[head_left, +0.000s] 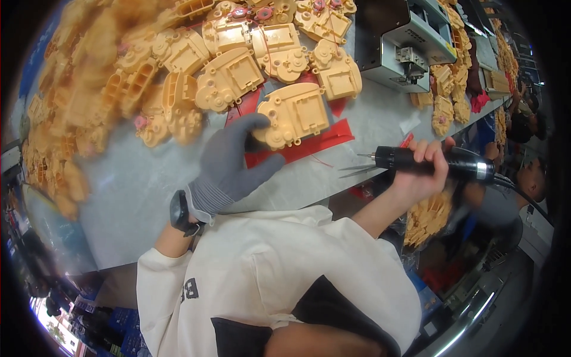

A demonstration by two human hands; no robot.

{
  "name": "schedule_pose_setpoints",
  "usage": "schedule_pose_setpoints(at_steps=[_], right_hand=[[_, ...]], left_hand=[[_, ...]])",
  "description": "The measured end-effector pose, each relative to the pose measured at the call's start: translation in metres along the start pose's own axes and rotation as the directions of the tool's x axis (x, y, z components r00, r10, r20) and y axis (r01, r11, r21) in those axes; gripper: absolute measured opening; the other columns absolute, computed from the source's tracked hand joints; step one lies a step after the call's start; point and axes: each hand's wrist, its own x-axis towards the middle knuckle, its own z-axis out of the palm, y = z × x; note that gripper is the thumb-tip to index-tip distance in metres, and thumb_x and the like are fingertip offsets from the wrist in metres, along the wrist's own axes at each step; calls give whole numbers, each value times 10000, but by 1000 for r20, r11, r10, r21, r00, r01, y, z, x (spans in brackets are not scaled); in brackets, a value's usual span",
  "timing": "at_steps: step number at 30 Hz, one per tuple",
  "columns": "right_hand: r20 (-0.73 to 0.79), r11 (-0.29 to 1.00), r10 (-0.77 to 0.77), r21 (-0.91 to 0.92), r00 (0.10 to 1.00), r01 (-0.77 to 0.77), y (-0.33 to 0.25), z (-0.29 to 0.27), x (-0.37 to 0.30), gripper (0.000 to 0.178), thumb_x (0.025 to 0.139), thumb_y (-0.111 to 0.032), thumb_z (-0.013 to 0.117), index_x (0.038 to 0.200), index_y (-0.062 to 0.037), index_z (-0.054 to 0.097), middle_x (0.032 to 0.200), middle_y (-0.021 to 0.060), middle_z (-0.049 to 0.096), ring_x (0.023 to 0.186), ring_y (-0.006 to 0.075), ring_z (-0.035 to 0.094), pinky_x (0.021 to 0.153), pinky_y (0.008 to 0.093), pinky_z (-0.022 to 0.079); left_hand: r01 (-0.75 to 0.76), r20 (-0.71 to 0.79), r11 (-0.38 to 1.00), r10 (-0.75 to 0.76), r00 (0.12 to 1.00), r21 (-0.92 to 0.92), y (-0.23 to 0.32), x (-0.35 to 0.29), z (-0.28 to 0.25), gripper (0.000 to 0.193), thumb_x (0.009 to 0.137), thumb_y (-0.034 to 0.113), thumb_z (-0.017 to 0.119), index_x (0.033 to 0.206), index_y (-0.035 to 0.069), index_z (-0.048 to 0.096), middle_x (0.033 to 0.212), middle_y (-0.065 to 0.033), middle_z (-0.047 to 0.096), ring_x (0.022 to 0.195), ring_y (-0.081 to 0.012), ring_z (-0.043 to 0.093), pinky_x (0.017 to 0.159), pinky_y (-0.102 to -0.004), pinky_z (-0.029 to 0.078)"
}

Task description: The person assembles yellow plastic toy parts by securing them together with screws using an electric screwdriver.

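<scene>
My left hand, in a grey glove, is at the left end of a yellow-beige plastic housing. Its index fingertip meets the housing's edge, while the thumb stretches out apart below it; any fingers underneath are hidden. The housing lies over a red holder on the bench. My bare right hand is wrapped round a black electric screwdriver, whose bit points left, toward the housing and clear of it. Slim grey pointed tips show below the bit; whether my right hand holds them too, I cannot tell.
Several similar housings crowd the grey bench behind and to the left, some with red parts and wires. A metal control box stands at the back right. A cable trails from the screwdriver. At the right, another person sits nearby.
</scene>
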Motion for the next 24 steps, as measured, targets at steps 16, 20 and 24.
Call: schedule_pose_setpoints(at_steps=[16, 20, 24], right_hand=[[116, 880, -456, -87, 883, 466, -23, 49, 101, 431, 698, 59, 549, 1112, 5, 444, 619, 54, 498, 477, 154, 489, 519, 296, 454], [198, 832, -493, -177, 847, 525, -2, 69, 118, 371, 704, 73, 562, 1053, 2, 459, 649, 88, 529, 490, 165, 510, 533, 312, 468], [195, 810, -472, -289, 860, 510, 8, 73, 122, 320, 707, 89, 558, 1005, 12, 470, 617, 93, 512, 481, 177, 509, 530, 340, 461]], left_hand=[[-403, 233, 749, 329, 915, 526, 23, 49, 23, 614, 714, 383, 671, 1192, 45, 483, 1231, -209, 449, 1121, -373, 420, 984, -498, 306], [-368, 93, 805, 368, 925, 466, 20, 19, 21, 678, 705, 333, 696, 1249, 35, 422, 1252, -235, 419, 1124, -408, 413, 965, -506, 330], [-292, -82, 900, 334, 939, 322, -6, 5, 37, 705, 677, 258, 731, 1255, 33, 397, 1244, -251, 411, 1075, -413, 450, 918, -487, 365]])
